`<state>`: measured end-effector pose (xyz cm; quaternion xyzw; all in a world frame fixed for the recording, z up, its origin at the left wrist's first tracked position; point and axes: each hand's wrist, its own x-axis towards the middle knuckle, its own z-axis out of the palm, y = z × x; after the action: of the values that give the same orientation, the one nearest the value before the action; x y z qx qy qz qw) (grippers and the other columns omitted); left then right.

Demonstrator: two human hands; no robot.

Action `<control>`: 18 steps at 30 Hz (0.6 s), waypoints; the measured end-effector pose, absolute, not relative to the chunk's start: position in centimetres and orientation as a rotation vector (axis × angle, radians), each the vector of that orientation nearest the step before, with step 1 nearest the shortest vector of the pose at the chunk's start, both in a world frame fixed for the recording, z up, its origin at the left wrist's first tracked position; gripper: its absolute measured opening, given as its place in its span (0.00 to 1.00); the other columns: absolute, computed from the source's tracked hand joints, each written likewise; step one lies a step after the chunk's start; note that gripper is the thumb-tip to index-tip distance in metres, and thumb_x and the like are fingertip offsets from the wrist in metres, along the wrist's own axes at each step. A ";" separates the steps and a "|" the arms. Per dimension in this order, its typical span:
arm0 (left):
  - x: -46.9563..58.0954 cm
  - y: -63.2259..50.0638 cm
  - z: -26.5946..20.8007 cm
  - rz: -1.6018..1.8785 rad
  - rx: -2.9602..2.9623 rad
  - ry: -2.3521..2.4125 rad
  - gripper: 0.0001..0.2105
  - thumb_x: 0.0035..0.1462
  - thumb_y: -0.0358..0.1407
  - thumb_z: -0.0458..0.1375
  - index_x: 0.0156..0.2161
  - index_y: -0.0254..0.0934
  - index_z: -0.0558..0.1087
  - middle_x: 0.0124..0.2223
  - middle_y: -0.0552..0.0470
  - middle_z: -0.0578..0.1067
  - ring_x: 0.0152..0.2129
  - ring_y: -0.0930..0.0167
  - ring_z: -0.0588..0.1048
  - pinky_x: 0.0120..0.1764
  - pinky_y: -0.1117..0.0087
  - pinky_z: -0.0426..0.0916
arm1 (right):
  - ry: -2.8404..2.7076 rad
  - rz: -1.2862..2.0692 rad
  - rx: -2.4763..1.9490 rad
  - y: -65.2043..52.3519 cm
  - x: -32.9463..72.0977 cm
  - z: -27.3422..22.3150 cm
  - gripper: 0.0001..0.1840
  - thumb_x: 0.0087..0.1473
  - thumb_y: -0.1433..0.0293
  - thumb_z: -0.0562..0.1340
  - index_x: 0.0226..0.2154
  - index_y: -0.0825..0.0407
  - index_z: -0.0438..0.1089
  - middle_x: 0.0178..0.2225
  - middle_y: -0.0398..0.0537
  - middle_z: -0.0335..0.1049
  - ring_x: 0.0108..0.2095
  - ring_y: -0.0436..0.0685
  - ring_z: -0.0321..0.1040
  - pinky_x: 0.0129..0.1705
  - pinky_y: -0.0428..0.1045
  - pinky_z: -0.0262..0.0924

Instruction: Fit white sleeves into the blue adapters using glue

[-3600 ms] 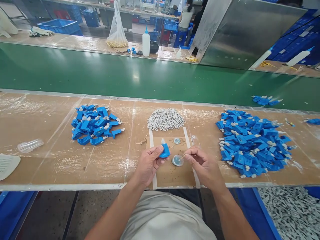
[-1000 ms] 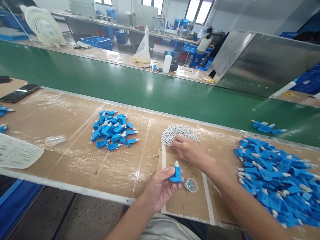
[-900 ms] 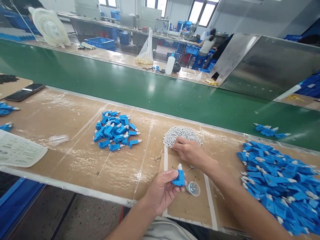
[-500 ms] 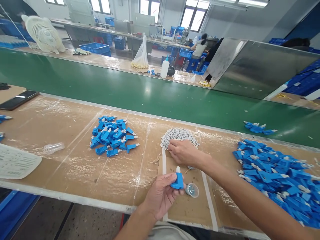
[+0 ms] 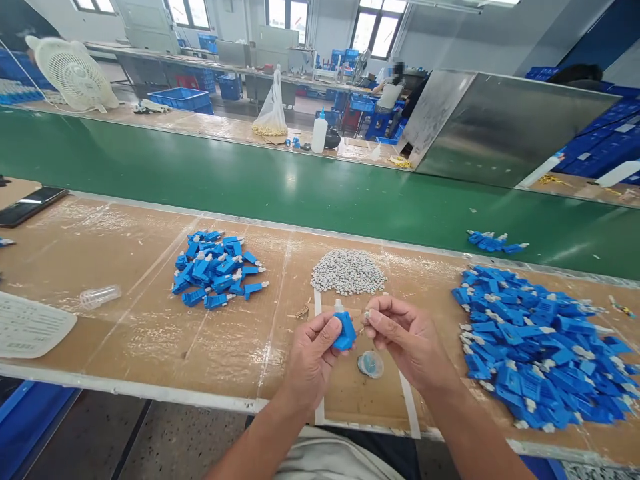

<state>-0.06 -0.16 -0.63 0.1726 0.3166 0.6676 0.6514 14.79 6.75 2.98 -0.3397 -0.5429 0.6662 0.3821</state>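
My left hand is closed on a blue plastic part with a whitish tip pointing up. Close to its right side, my right hand pinches a small light-grey piece between thumb and fingertips; the two hands are apart. Beyond them lies a pile of small grey pieces. A small clear cup with bluish-green contents sits below, between the hands. A heap of similar blue parts is to the left, and a larger heap of blue parts to the right.
A green conveyor belt runs across behind the cardboard-covered table. On the left are a clear plastic tube, a phone and a printed sheet. A white bottle and a metal panel stand beyond the belt.
My right hand has come back from the grey pile toward me, now with a small piece in its fingertips. My left hand has raised the blue part slightly and turned it.
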 end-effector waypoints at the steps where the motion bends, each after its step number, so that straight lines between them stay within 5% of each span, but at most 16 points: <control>1: 0.1 -0.1 -0.5 1.519 0.405 0.724 0.15 0.55 0.44 0.70 0.36 0.32 0.81 0.29 0.52 0.72 0.26 0.77 0.69 0.30 0.78 0.65 | -1.338 1.708 -0.874 6.2 14.6 2.8 0.13 0.54 0.60 0.72 0.30 0.53 0.76 0.25 0.42 0.70 0.22 0.45 0.62 0.21 0.40 0.56; 5: 0.7 -0.2 -0.2 1.517 0.455 0.731 0.15 0.55 0.45 0.70 0.35 0.32 0.81 0.30 0.52 0.72 0.26 0.77 0.67 0.30 0.77 0.64 | -1.239 1.711 -0.905 5.1 14.1 2.2 0.15 0.54 0.58 0.72 0.30 0.53 0.75 0.23 0.40 0.66 0.19 0.44 0.55 0.20 0.41 0.51; 18: 1.1 -0.6 -1.1 1.546 0.553 0.846 0.13 0.59 0.45 0.67 0.40 0.36 0.83 0.30 0.53 0.73 0.28 0.76 0.67 0.33 0.76 0.64 | -1.390 1.472 -0.975 4.1 13.6 1.3 0.12 0.60 0.60 0.68 0.32 0.51 0.75 0.26 0.42 0.69 0.25 0.49 0.62 0.26 0.45 0.58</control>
<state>1.06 -0.59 -1.07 0.2389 0.3654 0.6679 0.6028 13.61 4.12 1.25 -0.3911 -0.5578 0.5906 0.4324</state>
